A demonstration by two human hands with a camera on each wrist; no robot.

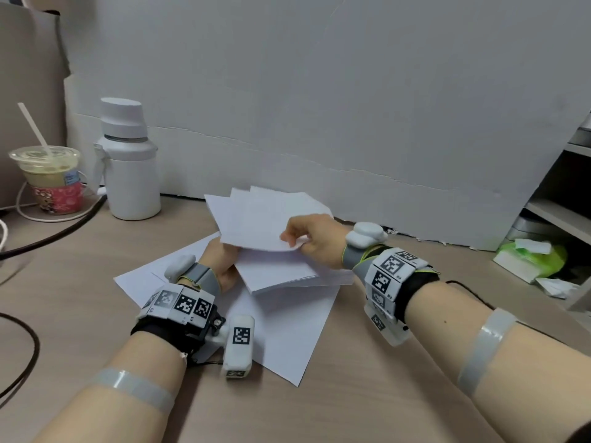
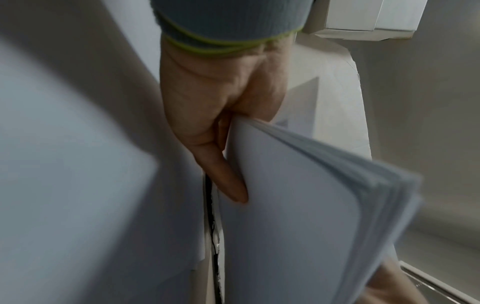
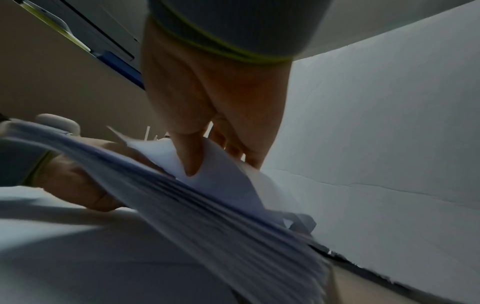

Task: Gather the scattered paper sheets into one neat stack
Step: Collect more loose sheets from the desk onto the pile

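White paper sheets lie mid-table in the head view. My left hand [image 1: 225, 263] grips a thick bundle of sheets [image 1: 278, 271] by its left edge, lifted off the desk; the left wrist view shows its thumb [image 2: 228, 181] pressed on the bundle [image 2: 298, 205]. My right hand [image 1: 300, 238] pinches several fanned sheets [image 1: 262, 215] lying over the bundle's far side; the right wrist view has its thumb [image 3: 189, 158] on top of those sheets [image 3: 223, 181]. Two loose sheets [image 1: 287, 327] lie flat on the desk beneath, one jutting left [image 1: 150, 276].
A white flask [image 1: 131, 161] and a drink cup with a straw [image 1: 51, 180] stand at the back left, with cables [image 1: 48, 231] around them. A white cardboard wall [image 1: 351, 107] closes the back. Shelves [image 1: 556, 203] and a green packet [image 1: 531, 260] sit at the right.
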